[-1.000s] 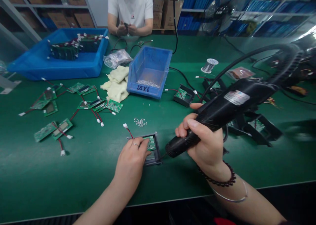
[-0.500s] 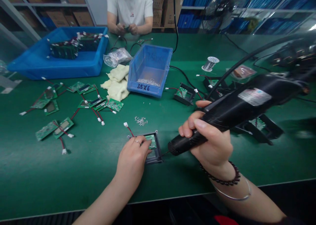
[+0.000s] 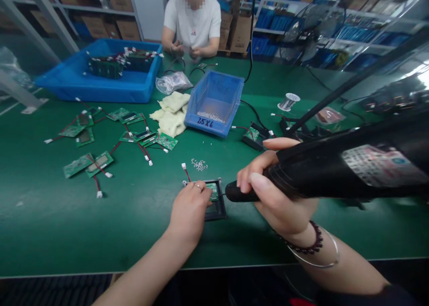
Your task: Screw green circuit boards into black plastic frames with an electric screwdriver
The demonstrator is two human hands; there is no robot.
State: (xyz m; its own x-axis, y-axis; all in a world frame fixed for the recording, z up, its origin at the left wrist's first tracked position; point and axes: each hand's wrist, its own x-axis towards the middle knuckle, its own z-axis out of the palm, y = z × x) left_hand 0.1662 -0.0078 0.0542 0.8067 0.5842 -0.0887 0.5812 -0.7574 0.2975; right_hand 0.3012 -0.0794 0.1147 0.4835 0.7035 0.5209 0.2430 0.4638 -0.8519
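My right hand (image 3: 281,189) is wrapped round a black electric screwdriver (image 3: 315,167), held nearly level with its tip pointing left at the right side of a black frame (image 3: 221,207). The frame lies flat on the green table and has a green circuit board (image 3: 213,192) in it. Over the frame's left part rests my left hand (image 3: 192,205), its fingers bent and together on the board; the fingertips are partly hidden. A red wire with a white connector (image 3: 183,166) sticks out behind the frame. Small screws (image 3: 199,164) lie in a loose pile beyond it.
A blue bin of screws (image 3: 214,102) stands beyond the pile, beside yellow cloths (image 3: 171,113). Loose circuit boards (image 3: 100,163) lie at left, near a large blue tray (image 3: 100,89). More black frames (image 3: 254,138) and a solder spool (image 3: 288,102) are at right. A person (image 3: 192,22) sits opposite.
The screwdriver has swung to a more level angle, and its tip has moved up along the frame's right side. My left hand stays on the board. The whole view has shifted slightly.
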